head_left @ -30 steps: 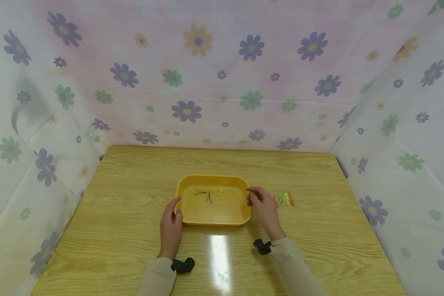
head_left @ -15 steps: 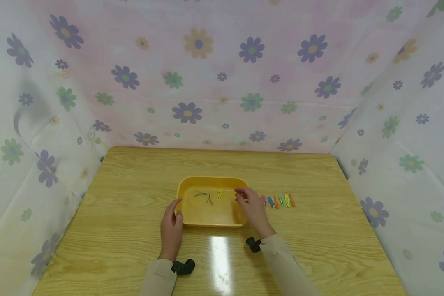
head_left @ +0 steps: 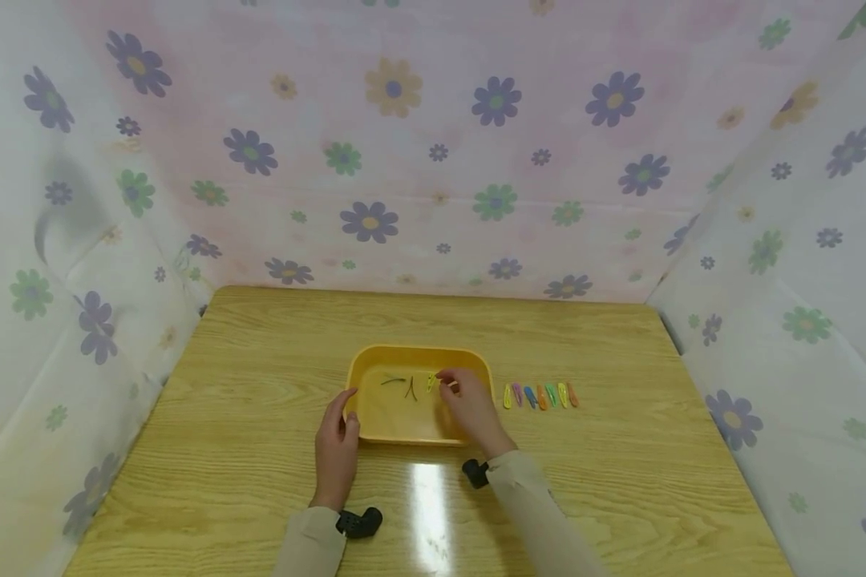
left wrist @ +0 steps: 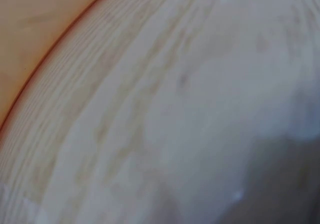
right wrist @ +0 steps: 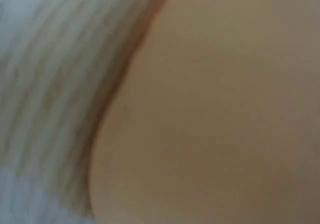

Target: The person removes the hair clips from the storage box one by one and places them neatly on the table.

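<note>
A yellow plastic tray (head_left: 397, 440) sits mid-table in the head view. My left hand (head_left: 335, 449) holds its left wall, fingers bent over the rim. Inside the tray, my right hand (head_left: 471, 409) reaches over the right side with loosely bent fingers, fingertips right at a yellow snap hair clip (head_left: 430, 385). To the left of that clip lie a thin brown forked piece (head_left: 411, 389) and a thin dark green piece (head_left: 393, 381). The left wrist view shows blurred skin and tabletop; skin fills most of the right wrist view.
Right of the tray, several snap hair clips (head_left: 542, 397) in yellow, purple, blue, orange and green lie in a row on the wooden table (head_left: 274, 344). Flowered cloth (head_left: 433, 184) encloses the back and both sides.
My right hand has moved left from beyond the tray's right rim to the yellow clip inside, uncovering more of the clip row. The left hand stays on the tray.
</note>
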Motion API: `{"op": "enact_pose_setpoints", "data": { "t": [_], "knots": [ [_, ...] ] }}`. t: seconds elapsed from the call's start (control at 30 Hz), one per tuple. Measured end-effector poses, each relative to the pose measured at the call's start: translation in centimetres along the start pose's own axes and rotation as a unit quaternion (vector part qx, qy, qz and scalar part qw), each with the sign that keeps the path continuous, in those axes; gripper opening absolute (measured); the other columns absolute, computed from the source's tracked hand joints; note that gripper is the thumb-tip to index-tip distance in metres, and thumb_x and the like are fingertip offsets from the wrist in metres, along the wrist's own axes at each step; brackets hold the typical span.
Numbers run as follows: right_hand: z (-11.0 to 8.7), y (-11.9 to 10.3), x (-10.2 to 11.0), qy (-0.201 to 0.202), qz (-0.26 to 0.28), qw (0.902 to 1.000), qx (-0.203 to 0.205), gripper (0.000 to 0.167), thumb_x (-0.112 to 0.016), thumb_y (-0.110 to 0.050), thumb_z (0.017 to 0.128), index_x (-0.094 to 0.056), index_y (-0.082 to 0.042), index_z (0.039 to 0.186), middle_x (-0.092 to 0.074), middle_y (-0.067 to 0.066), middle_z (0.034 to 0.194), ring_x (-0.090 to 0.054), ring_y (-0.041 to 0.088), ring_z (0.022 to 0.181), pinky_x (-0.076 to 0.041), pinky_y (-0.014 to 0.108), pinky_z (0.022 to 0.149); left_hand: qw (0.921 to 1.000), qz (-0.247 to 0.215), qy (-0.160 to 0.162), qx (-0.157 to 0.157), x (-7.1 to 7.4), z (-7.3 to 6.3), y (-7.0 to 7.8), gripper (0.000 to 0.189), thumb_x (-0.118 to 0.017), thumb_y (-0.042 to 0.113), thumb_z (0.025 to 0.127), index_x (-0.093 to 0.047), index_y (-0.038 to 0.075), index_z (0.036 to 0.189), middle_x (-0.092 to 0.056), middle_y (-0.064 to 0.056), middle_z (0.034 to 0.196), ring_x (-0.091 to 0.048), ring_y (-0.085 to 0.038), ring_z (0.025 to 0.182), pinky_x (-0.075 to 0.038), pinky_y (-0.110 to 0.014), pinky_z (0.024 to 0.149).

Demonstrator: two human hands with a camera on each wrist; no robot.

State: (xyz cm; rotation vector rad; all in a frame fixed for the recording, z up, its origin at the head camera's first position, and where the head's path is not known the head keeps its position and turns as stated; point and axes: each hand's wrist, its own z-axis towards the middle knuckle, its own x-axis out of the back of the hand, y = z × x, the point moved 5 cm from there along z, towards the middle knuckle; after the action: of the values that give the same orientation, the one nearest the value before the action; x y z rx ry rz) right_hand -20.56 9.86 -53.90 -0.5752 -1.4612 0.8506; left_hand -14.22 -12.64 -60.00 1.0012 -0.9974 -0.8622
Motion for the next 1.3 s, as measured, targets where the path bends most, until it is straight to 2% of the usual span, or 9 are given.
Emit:
{"op": "enact_pose_setpoints", "data": {
  "t": [0.13, 0.33, 0.47, 0.6, 0.67, 0.77, 0.9, 1.0, 1.3],
  "knots": [
    [0.0, 0.1, -0.8, -0.005, -0.051, 0.9986, 0.011, 0.019, -0.054, -0.014, 0.087, -0.062, -0.008, 0.104, -0.056, 0.002, 0.098, -0.055, 0.015, 0.082, -0.046, 0.031, 0.069, 1.0, 0.0, -0.002, 0.0, -0.1, -0.1, 0.0, 0.034, -0.041, 0.023, 0.094, -0.049, 0.023, 0.128, -0.04, 0.012, 0.132, -0.035, -0.008, 0.122, -0.036, -0.036, 0.092],
    [-0.2, 0.2, -1.4, -0.013, -0.142, 0.9894, 0.03, 0.02, -0.052, -0.019, 0.088, -0.062, -0.015, 0.105, -0.054, -0.004, 0.095, -0.055, 0.011, 0.082, -0.046, 0.028, 0.068, 1.0, 0.003, 0.002, -0.003, 0.0, 0.1, 0.1, 0.034, -0.041, 0.021, 0.094, -0.049, 0.022, 0.127, -0.041, 0.01, 0.132, -0.035, -0.009, 0.123, -0.035, -0.037, 0.094],
    [-0.3, 0.0, -1.5, -0.014, -0.174, 0.9831, 0.056, 0.022, -0.051, -0.02, 0.089, -0.061, -0.014, 0.107, -0.054, -0.001, 0.099, -0.055, 0.012, 0.079, -0.046, 0.029, 0.064, 1.0, 0.007, 0.002, -0.006, 0.0, 0.2, 0.1, 0.034, -0.041, 0.021, 0.094, -0.049, 0.023, 0.127, -0.041, 0.009, 0.133, -0.037, -0.01, 0.12, -0.037, -0.035, 0.09],
    [-0.3, 0.0, -1.7, -0.022, -0.201, 0.9775, 0.059, 0.025, -0.051, -0.02, 0.089, -0.059, -0.013, 0.112, -0.054, 0.003, 0.104, -0.055, 0.014, 0.074, -0.046, 0.029, 0.062, 1.0, 0.007, 0.003, -0.004, 0.0, 0.2, 0.0, 0.034, -0.041, 0.021, 0.094, -0.049, 0.023, 0.127, -0.04, 0.01, 0.133, -0.039, -0.01, 0.116, -0.038, -0.033, 0.087],
    [-0.3, 0.0, -1.9, -0.032, -0.212, 0.9754, 0.05, 0.028, -0.05, -0.021, 0.089, -0.057, -0.014, 0.115, -0.053, 0.004, 0.108, -0.056, 0.015, 0.078, -0.046, 0.031, 0.065, 1.0, 0.006, 0.003, -0.004, 0.0, 0.2, 0.0, 0.034, -0.041, 0.021, 0.094, -0.049, 0.023, 0.127, -0.04, 0.01, 0.133, -0.038, -0.01, 0.118, -0.037, -0.034, 0.09],
    [-0.4, 0.0, -2.1, -0.054, -0.223, 0.9725, 0.041, 0.033, -0.048, -0.023, 0.09, -0.055, -0.014, 0.121, -0.052, 0.005, 0.115, -0.056, 0.019, 0.092, -0.046, 0.035, 0.074, 1.0, 0.008, 0.003, -0.004, 0.0, 0.0, 0.1, 0.034, -0.041, 0.022, 0.094, -0.049, 0.022, 0.127, -0.04, 0.01, 0.132, -0.035, -0.009, 0.122, -0.035, -0.036, 0.093],
    [-0.6, 0.0, -2.3, -0.078, -0.225, 0.9708, 0.035, 0.038, -0.046, -0.024, 0.09, -0.051, -0.013, 0.126, -0.048, 0.006, 0.123, -0.049, 0.022, 0.108, -0.044, 0.039, 0.082, 0.9999, 0.009, 0.003, -0.002, 0.0, -0.1, 0.0, 0.034, -0.041, 0.022, 0.094, -0.049, 0.023, 0.127, -0.04, 0.01, 0.133, -0.033, -0.009, 0.124, -0.034, -0.037, 0.094],
    [-0.6, -0.1, -2.3, -0.09, -0.231, 0.9683, 0.035, 0.041, -0.047, -0.025, 0.09, -0.048, -0.012, 0.129, -0.044, 0.008, 0.129, -0.045, 0.026, 0.113, -0.043, 0.041, 0.084, 1.0, 0.008, 0.004, -0.001, 0.0, -0.1, 0.0, 0.034, -0.041, 0.023, 0.094, -0.049, 0.023, 0.127, -0.04, 0.012, 0.133, -0.033, -0.008, 0.124, -0.035, -0.036, 0.094],
    [-0.7, 0.0, -2.8, -0.131, -0.27, 0.9528, 0.045, 0.052, -0.049, -0.033, 0.088, -0.038, -0.015, 0.136, -0.032, 0.01, 0.14, -0.037, 0.031, 0.121, -0.035, 0.049, 0.091, 1.0, 0.001, 0.001, 0.0, 0.0, -0.1, -0.4, 0.035, -0.04, 0.028, 0.094, -0.049, 0.024, 0.128, -0.039, 0.016, 0.132, -0.033, -0.005, 0.123, -0.033, -0.032, 0.095]
  ]
}}
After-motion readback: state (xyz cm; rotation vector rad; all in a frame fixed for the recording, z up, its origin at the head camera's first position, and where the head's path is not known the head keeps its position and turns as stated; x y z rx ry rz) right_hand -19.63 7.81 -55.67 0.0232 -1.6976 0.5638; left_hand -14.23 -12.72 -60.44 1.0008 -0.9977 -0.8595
